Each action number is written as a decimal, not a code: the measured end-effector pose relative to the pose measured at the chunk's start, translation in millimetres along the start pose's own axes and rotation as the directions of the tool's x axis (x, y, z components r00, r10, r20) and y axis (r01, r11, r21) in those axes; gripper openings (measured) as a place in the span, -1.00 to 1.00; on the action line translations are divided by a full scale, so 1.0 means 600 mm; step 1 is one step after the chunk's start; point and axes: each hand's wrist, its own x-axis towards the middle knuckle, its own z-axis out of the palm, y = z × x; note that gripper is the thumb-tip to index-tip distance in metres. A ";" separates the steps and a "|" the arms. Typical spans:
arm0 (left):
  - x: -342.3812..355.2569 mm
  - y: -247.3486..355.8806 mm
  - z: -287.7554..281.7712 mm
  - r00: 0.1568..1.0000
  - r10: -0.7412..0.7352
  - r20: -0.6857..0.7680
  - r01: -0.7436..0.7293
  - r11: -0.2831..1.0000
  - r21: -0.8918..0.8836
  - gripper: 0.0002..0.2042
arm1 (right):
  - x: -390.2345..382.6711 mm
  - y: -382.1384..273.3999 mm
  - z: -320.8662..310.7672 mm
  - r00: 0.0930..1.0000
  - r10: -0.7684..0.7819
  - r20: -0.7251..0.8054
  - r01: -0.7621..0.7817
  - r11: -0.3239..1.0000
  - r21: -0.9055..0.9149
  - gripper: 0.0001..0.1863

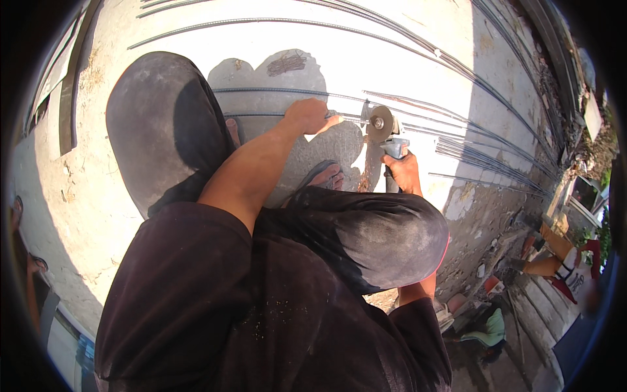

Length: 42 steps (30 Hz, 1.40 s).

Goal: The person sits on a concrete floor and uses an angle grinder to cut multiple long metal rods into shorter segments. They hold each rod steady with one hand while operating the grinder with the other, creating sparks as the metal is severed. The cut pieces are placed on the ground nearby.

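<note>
My left hand (305,116) is closed around a thin ribbed steel bar (260,114) lying horizontally across the middle of the view, with a small bright patch below my fingers that I cannot make out. Just right of it, my right hand (403,171) grips a grey angle grinder (394,146) by its body. The grinder's round disc (380,124) is at that bar; whether it touches is unclear. Another bar (281,91) runs parallel above. My bent knees and a sandalled foot (326,175) surround my hands on the shaded concrete.
Long steel bars (496,98) fan across the concrete slab (176,32) toward the right edge, where rubble (496,274) and planks lie. Other people are at the lower right (575,274) and partly visible at the far left (32,274). A dark board (70,111) lies upper left.
</note>
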 end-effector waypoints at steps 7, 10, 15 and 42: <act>0.003 -0.004 0.006 0.998 0.040 -0.045 -0.039 0.999 0.009 -0.19 | 0.000 0.013 0.004 0.993 -0.105 -0.057 0.107 0.994 0.034 -0.66; 0.003 -0.002 0.002 0.999 0.027 -0.032 -0.026 1.000 0.015 -0.20 | 0.005 -0.006 0.005 0.993 -0.093 -0.072 0.095 0.995 0.018 -0.66; 0.000 -0.001 -0.004 0.999 0.025 -0.033 -0.025 1.000 -0.019 -0.21 | 0.027 -0.007 0.001 0.990 -0.127 -0.060 0.124 0.991 -0.044 -0.65; -0.002 0.000 -0.006 0.991 0.065 -0.120 -0.064 0.998 0.011 -0.30 | 0.012 -0.005 0.001 0.986 -0.134 -0.095 0.134 0.991 -0.001 -0.66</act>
